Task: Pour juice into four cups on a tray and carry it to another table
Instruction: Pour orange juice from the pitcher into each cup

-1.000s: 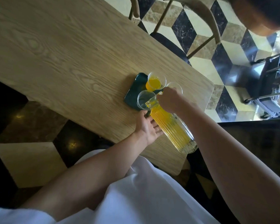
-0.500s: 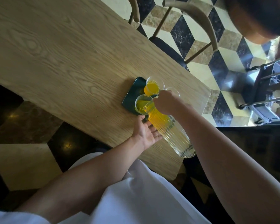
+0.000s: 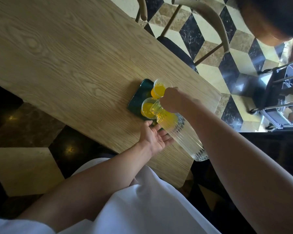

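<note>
The right hand (image 3: 172, 100) grips the neck of the tilted jug (image 3: 178, 130), its mouth over the near cup (image 3: 148, 108) on the tray (image 3: 139, 97), which sits on the table (image 3: 66, 56); the left hand (image 3: 155, 136) lies slack and flat at the tray's edge. Best to ease the tilt back before the juice nears the rim, beside the filled far cup (image 3: 160, 89)

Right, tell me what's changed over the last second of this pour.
The near cup has gone from empty to partly filled with juice, and the level in the carafe has dropped as the right hand tips it further. The left hand stays open at the tray's near edge. The far cup remains full.
</note>
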{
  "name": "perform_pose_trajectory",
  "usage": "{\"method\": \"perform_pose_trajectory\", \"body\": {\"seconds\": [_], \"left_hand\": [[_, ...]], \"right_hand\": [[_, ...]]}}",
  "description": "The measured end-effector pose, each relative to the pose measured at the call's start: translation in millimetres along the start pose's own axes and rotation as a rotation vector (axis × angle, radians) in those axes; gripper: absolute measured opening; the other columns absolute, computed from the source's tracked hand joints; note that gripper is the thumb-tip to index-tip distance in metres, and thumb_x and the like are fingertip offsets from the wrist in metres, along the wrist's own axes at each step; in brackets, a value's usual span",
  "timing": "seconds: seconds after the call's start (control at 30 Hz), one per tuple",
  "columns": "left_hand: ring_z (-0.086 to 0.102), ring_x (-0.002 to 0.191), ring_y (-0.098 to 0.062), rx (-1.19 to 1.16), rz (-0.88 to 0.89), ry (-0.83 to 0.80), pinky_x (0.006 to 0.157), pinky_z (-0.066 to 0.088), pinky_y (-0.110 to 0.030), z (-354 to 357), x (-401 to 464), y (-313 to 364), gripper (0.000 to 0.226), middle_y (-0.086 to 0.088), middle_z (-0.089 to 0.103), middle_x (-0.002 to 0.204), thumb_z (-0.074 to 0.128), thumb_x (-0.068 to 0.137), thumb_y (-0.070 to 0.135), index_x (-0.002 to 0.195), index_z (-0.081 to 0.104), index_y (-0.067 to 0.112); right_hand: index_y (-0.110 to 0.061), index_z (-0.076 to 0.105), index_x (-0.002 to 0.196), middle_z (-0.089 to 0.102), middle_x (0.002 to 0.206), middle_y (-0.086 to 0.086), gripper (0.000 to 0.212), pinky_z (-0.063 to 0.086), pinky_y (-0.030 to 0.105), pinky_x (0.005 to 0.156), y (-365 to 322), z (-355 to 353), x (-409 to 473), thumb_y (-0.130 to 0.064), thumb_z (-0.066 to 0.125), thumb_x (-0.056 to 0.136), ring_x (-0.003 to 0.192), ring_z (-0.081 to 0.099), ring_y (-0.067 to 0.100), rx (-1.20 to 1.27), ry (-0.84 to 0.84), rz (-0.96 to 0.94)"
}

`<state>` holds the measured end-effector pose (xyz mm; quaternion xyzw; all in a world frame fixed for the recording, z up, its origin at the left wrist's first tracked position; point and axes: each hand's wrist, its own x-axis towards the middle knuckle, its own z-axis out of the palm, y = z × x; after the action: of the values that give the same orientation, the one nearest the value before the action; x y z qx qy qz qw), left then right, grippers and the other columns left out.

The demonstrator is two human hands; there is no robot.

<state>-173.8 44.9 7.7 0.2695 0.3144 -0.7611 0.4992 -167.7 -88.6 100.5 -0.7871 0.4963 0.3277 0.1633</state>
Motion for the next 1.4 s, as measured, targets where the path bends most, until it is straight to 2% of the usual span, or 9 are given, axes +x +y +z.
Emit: {"method": "perform_pose_trajectory", "body": {"seconds": [0.17,0.27,0.37,0.53,0.63,0.8,1.1,1.23,1.4], "left_hand": [[0.071,0.099,-0.041,-0.032,-0.008,-0.049,0.092,0.051,-0.056,1.5,-4.6,-5.2,0.058,-0.021,0.07,0.114,0.03,0.1,0.05,0.125,0.061,0.008],[0.066,0.114,-0.045,-0.067,-0.023,-0.073,0.09,0.054,-0.056,0.3,-4.4,-8.0,0.063,-0.029,0.069,0.121,0.032,0.098,0.05,0.135,0.058,0.007],[0.071,0.107,-0.044,-0.1,-0.019,-0.086,0.084,0.058,-0.054,-0.8,-3.2,-10.6,0.063,-0.026,0.069,0.124,0.034,0.096,0.05,0.137,0.058,0.008],[0.072,0.103,-0.044,-0.132,-0.038,-0.116,0.088,0.056,-0.055,0.9,-5.3,-13.2,0.061,-0.026,0.069,0.124,0.036,0.096,0.048,0.132,0.063,0.007],[0.072,0.102,-0.044,-0.125,-0.05,-0.133,0.094,0.05,-0.057,2.1,-7.1,-13.9,0.06,-0.026,0.07,0.122,0.037,0.095,0.048,0.127,0.065,0.006],[0.069,0.11,-0.043,-0.138,-0.02,-0.161,0.097,0.05,-0.058,9.9,-9.7,-6.6,0.06,-0.026,0.068,0.126,0.038,0.095,0.047,0.133,0.064,0.008],[0.074,0.096,-0.042,-0.174,0.005,-0.147,0.092,0.052,-0.056,10.3,-11.4,-14.9,0.054,-0.025,0.073,0.112,0.039,0.094,0.044,0.115,0.07,0.006],[0.074,0.097,-0.041,-0.189,0.021,-0.163,0.09,0.052,-0.055,13.8,-13.5,-14.0,0.055,-0.026,0.073,0.113,0.039,0.093,0.044,0.112,0.073,0.004],[0.075,0.084,-0.039,-0.173,0.023,-0.13,0.089,0.052,-0.053,11.3,-13.1,-17.8,0.051,-0.023,0.075,0.096,0.038,0.093,0.043,0.109,0.069,0.006]], "right_hand": [[-0.011,0.048,0.094,0.046,0.085,0.006,0.007,0.046,0.035,0.069,-5.9,-15.4,0.1,-0.014,0.046,0.088,0.076,0.055,0.023,-0.114,-0.011,0.014],[-0.011,0.047,0.086,0.043,0.077,0.003,0.001,0.045,0.032,0.065,-10.5,-22.4,-1.4,-0.01,0.047,0.086,0.071,0.053,0.021,-0.161,-0.021,0.004],[-0.013,0.047,0.075,0.047,0.075,0.001,0.011,0.039,0.027,0.054,-15.0,-25.2,-1.3,-0.011,0.047,0.086,0.06,0.047,0.015,-0.189,-0.013,-0.022],[-0.011,0.054,0.098,0.043,0.077,0.001,0.009,0.041,0.03,0.066,-26.0,-27.9,-1.0,-0.013,0.048,0.091,0.066,0.048,0.015,-0.24,-0.05,-0.014],[-0.01,0.051,0.09,0.044,0.077,0.002,0.005,0.042,0.03,0.069,-26.9,-29.4,-1.3,-0.014,0.049,0.092,0.077,0.052,0.018,-0.244,-0.054,0.002],[-0.012,0.049,0.072,0.051,0.074,0.002,0.018,0.036,0.024,0.05,-26.0,-43.6,3.1,-0.013,0.048,0.09,0.056,0.047,0.015,-0.18,-0.005,0.012],[-0.013,0.055,0.082,0.05,0.076,-0.001,0.009,0.031,0.024,0.051,-37.3,-35.2,-2.4,-0.01,0.047,0.086,0.06,0.046,0.013,-0.225,-0.045,0.009],[-0.012,0.053,0.071,0.052,0.078,-0.001,0.017,0.035,0.023,0.051,-38.8,-44.3,-0.4,-0.011,0.048,0.087,0.058,0.045,0.013,-0.198,-0.026,-0.008],[-0.011,0.053,0.095,0.046,0.08,-0.002,0.011,0.032,0.024,0.048,-40.1,-25.5,-8.9,-0.007,0.048,0.086,0.061,0.044,0.012,-0.191,-0.02,0.008]]}}
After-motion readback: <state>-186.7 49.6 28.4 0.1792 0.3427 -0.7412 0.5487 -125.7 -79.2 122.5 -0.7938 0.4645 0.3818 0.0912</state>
